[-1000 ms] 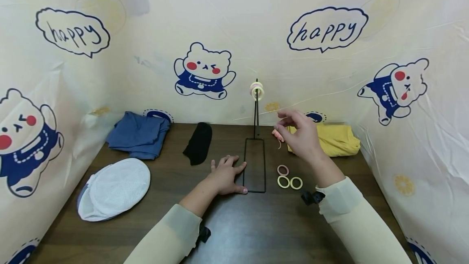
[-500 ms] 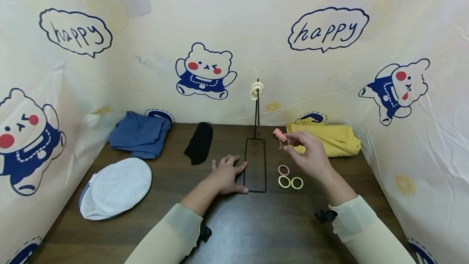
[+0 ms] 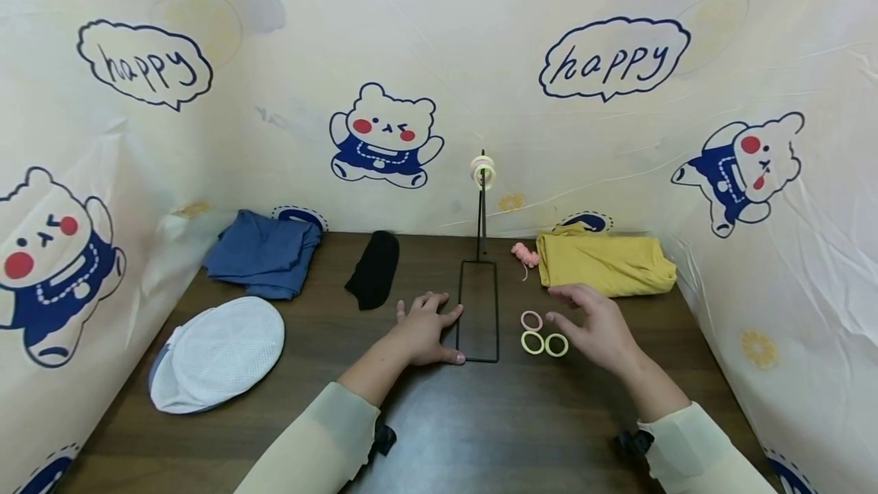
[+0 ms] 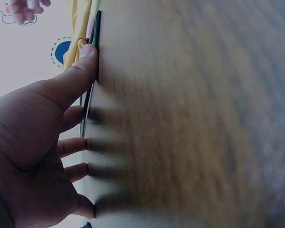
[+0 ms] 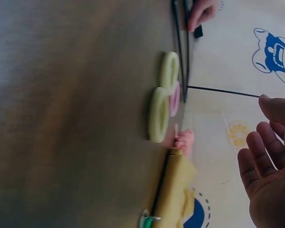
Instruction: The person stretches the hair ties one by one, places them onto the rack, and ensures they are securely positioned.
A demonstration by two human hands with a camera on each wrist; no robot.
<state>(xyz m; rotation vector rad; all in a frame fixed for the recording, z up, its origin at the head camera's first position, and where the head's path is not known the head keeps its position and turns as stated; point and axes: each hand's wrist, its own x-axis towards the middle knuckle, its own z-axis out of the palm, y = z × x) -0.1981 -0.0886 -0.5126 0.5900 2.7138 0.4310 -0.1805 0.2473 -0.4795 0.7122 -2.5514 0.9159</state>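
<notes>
stand (image 3: pixel 479 309): mid surface (image 3: pixel 439 433)
rings (image 3: pixel 542 335): right of stand
left hand (image 3: pixel 425 334): left of stand
right hand (image 3: pixel 597 326): right of rings

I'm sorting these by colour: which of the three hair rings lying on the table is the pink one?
The pink ring is the one farthest from the person, nearer the yellow cloth. The two others, pale yellow, lie side by side in front of it, by the right hand.

You're at a makeshift recording booth: a dark wooden table (image 3: pixel 480 433) walled from nine to three o'clock by a cream cartoon-bear sheet (image 3: pixel 480 59), folded clothes (image 3: pixel 264 251) along its back.
</notes>
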